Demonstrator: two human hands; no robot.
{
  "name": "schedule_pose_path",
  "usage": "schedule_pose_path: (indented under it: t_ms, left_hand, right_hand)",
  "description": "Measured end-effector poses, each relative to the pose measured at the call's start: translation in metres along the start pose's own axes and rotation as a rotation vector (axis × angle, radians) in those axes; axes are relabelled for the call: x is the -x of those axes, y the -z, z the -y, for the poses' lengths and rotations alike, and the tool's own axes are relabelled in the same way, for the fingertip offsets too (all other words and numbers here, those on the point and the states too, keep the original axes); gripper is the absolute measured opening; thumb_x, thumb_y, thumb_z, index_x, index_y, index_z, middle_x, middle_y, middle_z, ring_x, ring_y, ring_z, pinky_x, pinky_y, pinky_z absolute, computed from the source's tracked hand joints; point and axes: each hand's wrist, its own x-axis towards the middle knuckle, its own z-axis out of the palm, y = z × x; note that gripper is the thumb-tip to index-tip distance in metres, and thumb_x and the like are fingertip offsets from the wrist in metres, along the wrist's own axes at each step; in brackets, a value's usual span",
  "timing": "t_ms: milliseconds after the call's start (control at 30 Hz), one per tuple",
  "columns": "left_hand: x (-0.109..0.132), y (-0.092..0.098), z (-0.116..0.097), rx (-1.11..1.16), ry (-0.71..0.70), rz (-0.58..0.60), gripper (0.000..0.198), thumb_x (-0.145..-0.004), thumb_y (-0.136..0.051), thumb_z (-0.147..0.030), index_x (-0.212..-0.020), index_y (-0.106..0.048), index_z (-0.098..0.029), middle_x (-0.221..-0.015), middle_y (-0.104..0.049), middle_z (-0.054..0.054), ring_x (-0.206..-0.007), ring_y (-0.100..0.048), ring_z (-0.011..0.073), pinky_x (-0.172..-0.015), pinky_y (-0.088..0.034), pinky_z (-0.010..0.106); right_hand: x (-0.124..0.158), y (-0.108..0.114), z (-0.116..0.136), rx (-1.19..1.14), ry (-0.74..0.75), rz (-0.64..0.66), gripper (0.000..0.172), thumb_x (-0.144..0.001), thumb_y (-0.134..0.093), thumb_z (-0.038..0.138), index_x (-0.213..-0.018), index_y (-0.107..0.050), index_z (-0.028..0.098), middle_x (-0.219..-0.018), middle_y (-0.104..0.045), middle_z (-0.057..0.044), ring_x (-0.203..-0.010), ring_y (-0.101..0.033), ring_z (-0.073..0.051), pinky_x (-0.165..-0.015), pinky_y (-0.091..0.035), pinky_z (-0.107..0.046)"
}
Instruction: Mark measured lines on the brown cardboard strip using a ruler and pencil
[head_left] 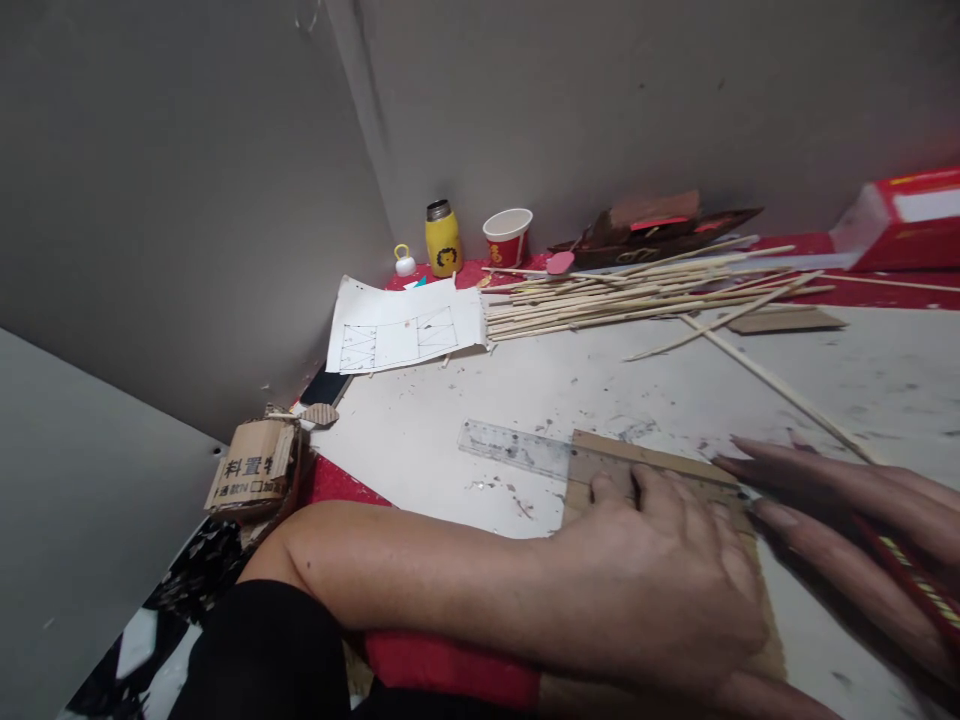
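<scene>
My left hand [660, 580] presses with bent fingertips on a clear plastic ruler [514, 447], holding it down across a piece of brown cardboard [637, 447]. The ruler's left end sticks out past the cardboard onto the table. At the right edge, my right hand [862, 520] reaches towards the cardboard's right end, its thumb and fingers stretched forward. A slim red tool with yellow lettering [919, 580] lies in that hand; its tip is out of sight and its kind is unclear.
Thin wooden sticks [615, 300] lie piled behind, beside a paper with a drawing [397, 330]. A yellow bottle [443, 240], a paper cup [508, 238] and a red box [915, 220] stand along the wall. A cardboard bundle [259, 465] is at the left.
</scene>
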Motion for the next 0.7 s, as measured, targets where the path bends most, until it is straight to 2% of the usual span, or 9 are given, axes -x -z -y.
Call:
schedule_pose_path:
  t_ms: [33, 67, 133, 233, 400, 533, 700]
  left_hand:
    - [0.0, -0.001, 0.0, 0.019, -0.002, 0.009, 0.092, -0.093, -0.028, -0.074, -0.13, -0.06, 0.004, -0.123, -0.068, 0.027, -0.118, -0.06, 0.0409, -0.092, -0.05, 0.05]
    - [0.0, -0.002, 0.0, 0.042, -0.008, 0.02, 0.093, -0.093, -0.027, -0.075, -0.131, -0.059, 0.004, -0.124, -0.067, 0.027, -0.118, -0.06, 0.0407, -0.093, -0.05, 0.051]
    - [-0.002, -0.003, 0.0, 0.085, -0.01, 0.063, 0.093, -0.092, -0.028, -0.075, -0.133, -0.057, 0.003, -0.129, -0.065, 0.027, -0.121, -0.058, 0.0411, -0.095, -0.05, 0.052]
    - [-0.004, -0.006, 0.0, 0.142, 0.024, 0.135, 0.099, -0.089, -0.035, -0.078, -0.139, -0.05, 0.006, -0.137, -0.058, 0.03, -0.127, -0.055, 0.0419, -0.1, -0.048, 0.053]
    - [-0.009, -0.007, 0.002, 0.2, 0.022, 0.182, 0.095, -0.089, -0.042, -0.074, -0.142, -0.048, 0.004, -0.142, -0.053, 0.032, -0.131, -0.051, 0.0453, -0.101, -0.047, 0.058]
    - [-0.012, -0.004, 0.002, 0.232, 0.027, 0.26, 0.092, -0.09, -0.041, -0.074, -0.142, -0.05, 0.001, -0.142, -0.055, 0.029, -0.131, -0.05, 0.0462, -0.101, -0.047, 0.06]
    - [-0.013, -0.001, 0.003, 0.236, 0.036, 0.292, 0.091, -0.088, -0.046, -0.073, -0.143, -0.05, 0.0, -0.142, -0.055, 0.027, -0.132, -0.049, 0.0461, -0.102, -0.047, 0.061]
  right_hand:
    - [-0.001, 0.003, 0.003, 0.0, 0.045, 0.059, 0.031, -0.095, -0.054, 0.046, -0.125, -0.06, 0.043, -0.114, -0.073, -0.011, -0.103, -0.072, -0.03, -0.086, -0.06, -0.042]
    - [-0.002, 0.006, 0.007, 0.0, 0.077, 0.063, 0.033, -0.096, -0.053, 0.041, -0.128, -0.058, 0.039, -0.113, -0.072, -0.012, -0.101, -0.073, -0.03, -0.084, -0.061, -0.043]
    - [-0.004, 0.011, 0.016, -0.029, 0.085, 0.085, 0.031, -0.096, -0.054, 0.032, -0.127, -0.058, 0.03, -0.114, -0.071, -0.013, -0.102, -0.072, -0.029, -0.088, -0.061, -0.045]
    - [-0.01, 0.015, 0.025, -0.107, 0.032, 0.023, 0.032, -0.095, -0.053, 0.023, -0.126, -0.059, 0.023, -0.108, -0.072, -0.012, -0.098, -0.074, -0.025, -0.088, -0.061, -0.041]
    - [-0.013, 0.015, 0.025, -0.175, -0.036, -0.018, 0.032, -0.094, -0.053, 0.017, -0.124, -0.062, 0.022, -0.107, -0.073, -0.011, -0.098, -0.074, -0.023, -0.086, -0.061, -0.038]
    - [-0.013, 0.016, 0.026, -0.164, -0.01, -0.009, 0.033, -0.094, -0.053, 0.015, -0.124, -0.063, 0.021, -0.107, -0.072, -0.012, -0.099, -0.073, -0.022, -0.089, -0.06, -0.039]
    - [-0.015, 0.016, 0.025, -0.154, 0.036, 0.006, 0.035, -0.092, -0.055, 0.012, -0.126, -0.062, 0.019, -0.107, -0.073, -0.012, -0.102, -0.07, -0.023, -0.09, -0.059, -0.041]
